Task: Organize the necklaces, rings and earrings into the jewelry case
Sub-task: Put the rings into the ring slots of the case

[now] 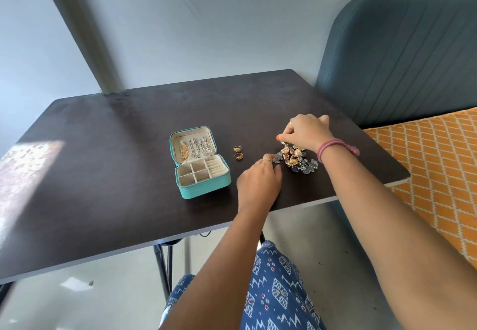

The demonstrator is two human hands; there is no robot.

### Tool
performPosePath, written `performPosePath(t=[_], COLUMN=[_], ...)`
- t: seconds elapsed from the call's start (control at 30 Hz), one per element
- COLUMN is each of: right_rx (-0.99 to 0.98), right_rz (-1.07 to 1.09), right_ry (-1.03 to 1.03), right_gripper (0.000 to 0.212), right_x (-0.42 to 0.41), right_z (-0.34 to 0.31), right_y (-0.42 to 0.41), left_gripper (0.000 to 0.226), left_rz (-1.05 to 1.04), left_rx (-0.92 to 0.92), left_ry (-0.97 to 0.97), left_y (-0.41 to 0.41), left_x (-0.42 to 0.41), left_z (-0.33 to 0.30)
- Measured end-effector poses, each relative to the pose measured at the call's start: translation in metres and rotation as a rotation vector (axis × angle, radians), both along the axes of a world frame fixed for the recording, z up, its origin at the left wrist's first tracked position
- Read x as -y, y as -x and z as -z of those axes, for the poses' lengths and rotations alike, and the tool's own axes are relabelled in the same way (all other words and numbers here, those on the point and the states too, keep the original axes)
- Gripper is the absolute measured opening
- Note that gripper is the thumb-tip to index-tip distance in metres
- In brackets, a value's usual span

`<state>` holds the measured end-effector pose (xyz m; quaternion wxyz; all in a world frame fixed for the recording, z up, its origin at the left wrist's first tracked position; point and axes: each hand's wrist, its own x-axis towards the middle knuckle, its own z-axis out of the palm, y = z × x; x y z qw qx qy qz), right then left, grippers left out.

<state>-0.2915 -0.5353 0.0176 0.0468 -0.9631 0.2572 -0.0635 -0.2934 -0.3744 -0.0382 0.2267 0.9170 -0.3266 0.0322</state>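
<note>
The earring pile lies on the dark desk, at about three o'clock from the open teal jewelry case, with two gold rings between them. Necklaces already hang in the case's lid; its lower compartments look empty. The earrings seem light, small and rigid, with hooks and dangling parts likely to snag on each other, so each is best pinched by its body and lifted slowly clear. The right hand, at twelve o'clock of the pile, pinches one piece between thumb and fingertips, wrist raised. The left hand, at nine o'clock, has curled fingers touching a dark earring at the pile's edge; whether it grips it, I cannot tell.
</note>
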Motion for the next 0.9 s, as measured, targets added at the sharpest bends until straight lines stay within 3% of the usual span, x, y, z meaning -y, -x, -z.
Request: performPosePath(t=[0.23, 0.4, 0.53, 0.63, 0.9], right_rx=[-0.075, -0.1, -0.02, -0.093, -0.245], right_rz=[0.018, -0.107, -0.306, -0.501, -0.608], right_ry=[0.103, 0.057, -0.185, -0.426, -0.374], right_gripper=[0.019, 0.021, 0.012, 0.019, 0.026], right_x=[-0.003, -0.008, -0.031, -0.05, -0.074], right_z=[0.008, 0.001, -0.01, -0.016, -0.013], right_y=[-0.017, -0.015, -0.012, -0.009, -0.012], left_gripper=[0.019, 0.022, 0.022, 0.015, 0.014], left_rz=[0.069, 0.269, 0.302, 0.274, 0.268], left_rx=[-0.07, 0.037, 0.131, 0.206, 0.248], left_ry=[0.1, 0.137, 0.164, 0.17, 0.192], left_y=[-0.002, 0.004, 0.01, 0.015, 0.017], left_x=[-0.009, -0.024, -0.028, -0.03, -0.031], left_z=[0.002, 0.016, 0.02, 0.019, 0.016])
